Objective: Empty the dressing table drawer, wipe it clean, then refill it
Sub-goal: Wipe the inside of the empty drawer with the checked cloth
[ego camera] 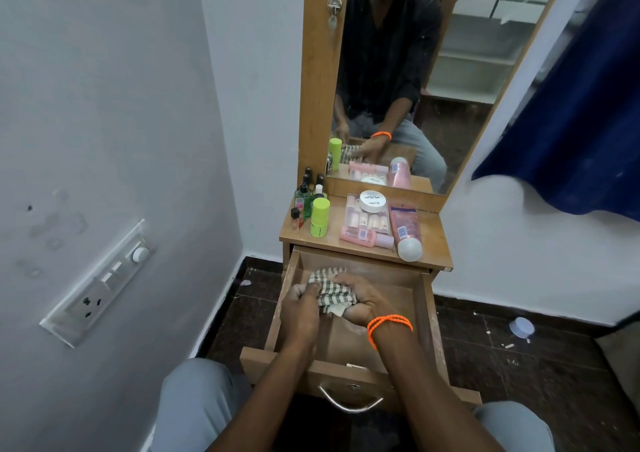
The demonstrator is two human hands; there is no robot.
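Gripping a checked cloth (331, 291) inside the open drawer (425, 309): left hand (300, 304) at nine o'clock, right hand (360, 301) at three, both closed on it. Beyond, at twelve o'clock, bottles (319, 217) sitting on the bench (433, 240).

The wooden drawer (424, 313) is standing pulled out, its bare floor showing. A checked cloth (331, 290) is lying bunched at its back left. Toiletries are sitting on the tabletop (437, 240): green bottle (320, 222) upright, pink bottle (406, 231) and pink tube (360, 236) lying flat, white jar (372, 201) resting on a clear box (353, 216).
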